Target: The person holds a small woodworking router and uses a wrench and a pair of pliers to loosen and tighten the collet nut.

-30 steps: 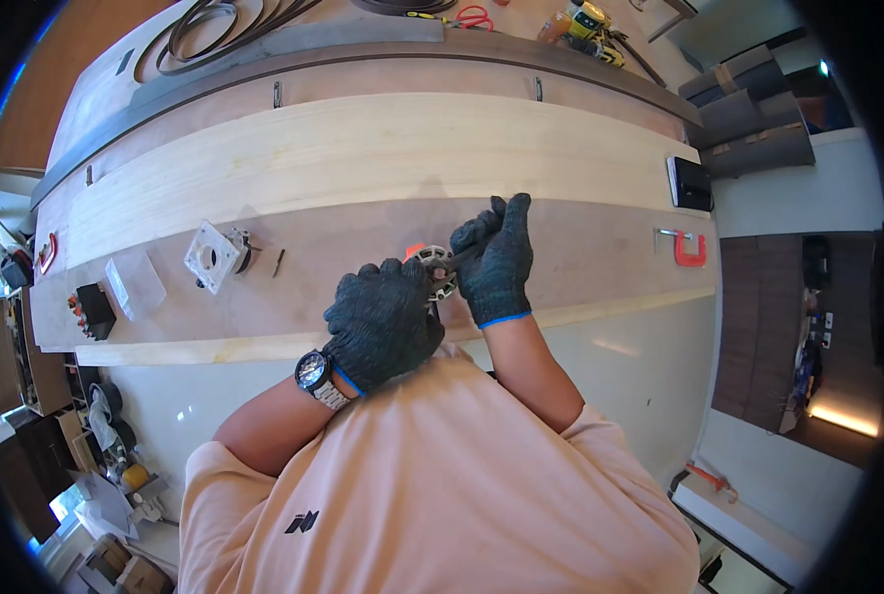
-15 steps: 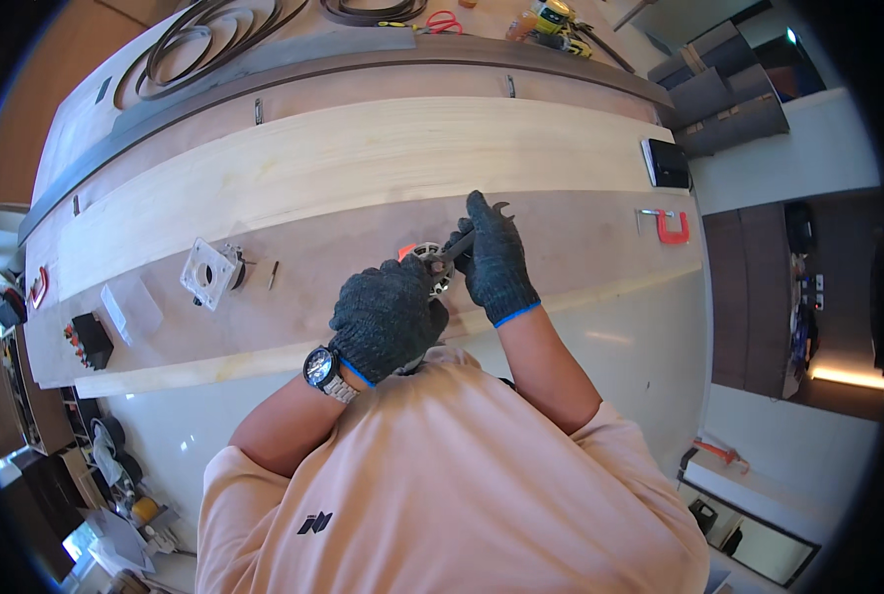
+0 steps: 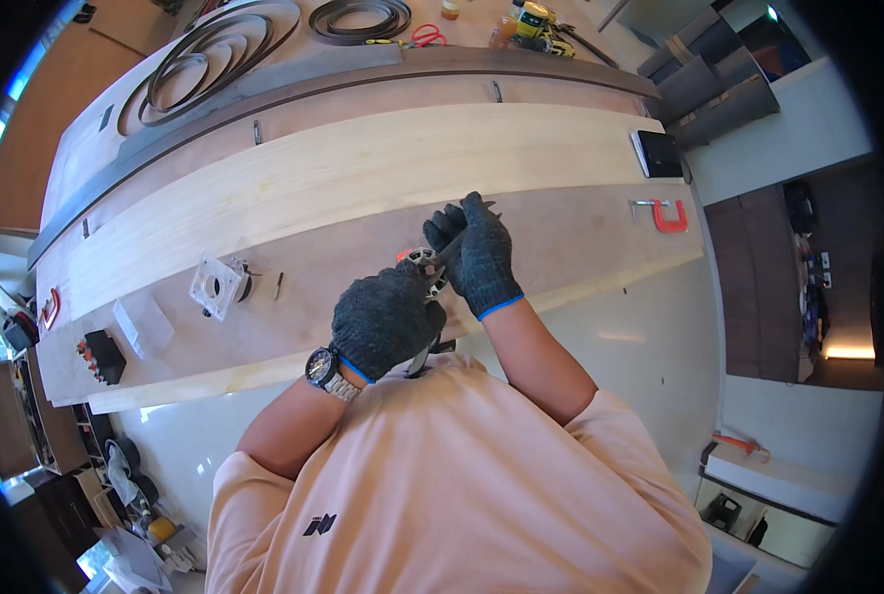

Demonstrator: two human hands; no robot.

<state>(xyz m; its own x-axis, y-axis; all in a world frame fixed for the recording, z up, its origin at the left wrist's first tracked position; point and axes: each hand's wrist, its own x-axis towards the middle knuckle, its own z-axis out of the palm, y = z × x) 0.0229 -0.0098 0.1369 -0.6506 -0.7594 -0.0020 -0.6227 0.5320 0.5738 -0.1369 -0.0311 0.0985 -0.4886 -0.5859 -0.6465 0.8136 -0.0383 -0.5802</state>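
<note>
In a dark knit glove, my left hand [image 3: 383,322] is closed around a power tool that looks like a trim router [image 3: 421,256]. Its round metal end and a bit of orange show past my fingers; the rest is mostly covered. My right hand [image 3: 482,252], gloved likewise, grips an open-ended wrench [image 3: 450,253] slanting down to the tool's metal end. The wrench's other jaw pokes out beyond my right fingers. Left of my hands, a clear router base [image 3: 214,285] lies on the bench beside a small thin bit [image 3: 279,286].
A clear plastic piece [image 3: 145,325] and a black block of bits [image 3: 103,356] lie at the left. To the right are a red C-clamp [image 3: 671,220] and a black notebook [image 3: 657,154]. Coiled strips [image 3: 361,18], red-handled scissors [image 3: 428,36] and a yellow power tool [image 3: 533,20] occupy the far side.
My right hand has shifted slightly left, with its fingers bent differently around the wrench. My left hand keeps its hold on the router. The whole view has tilted a little.
</note>
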